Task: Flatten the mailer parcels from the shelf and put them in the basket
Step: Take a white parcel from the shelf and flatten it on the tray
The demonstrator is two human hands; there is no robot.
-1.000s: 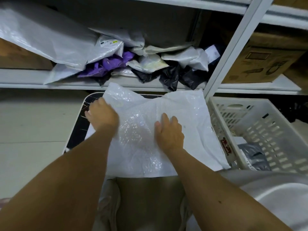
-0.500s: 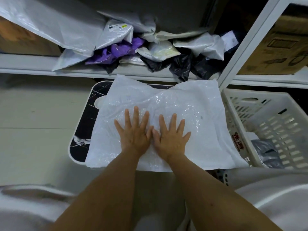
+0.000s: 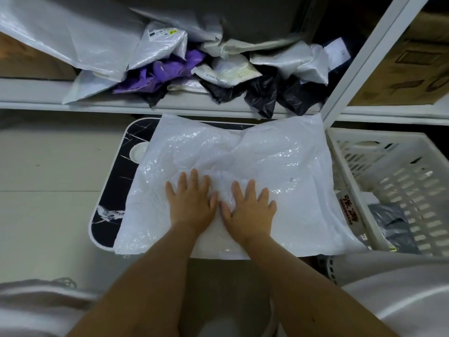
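Both hands flat, fingers spread, no grip on anything: left hand (image 3: 192, 205) and right hand (image 3: 250, 210) squash air out of white bubble mailer (image 3: 267, 166) on bench (image 3: 109, 210), basket (image 3: 388, 152) waiting just beside.

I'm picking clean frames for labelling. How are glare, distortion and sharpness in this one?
Head view: glare patches glint on the white mailer beyond both flat hands, left and right; wide-angle bending slants the shelf post; the centre is fairly sharp, the bottom corners blurred.

The white mailer (image 3: 243, 166) hides most of the dark tray (image 3: 109, 190) beneath.
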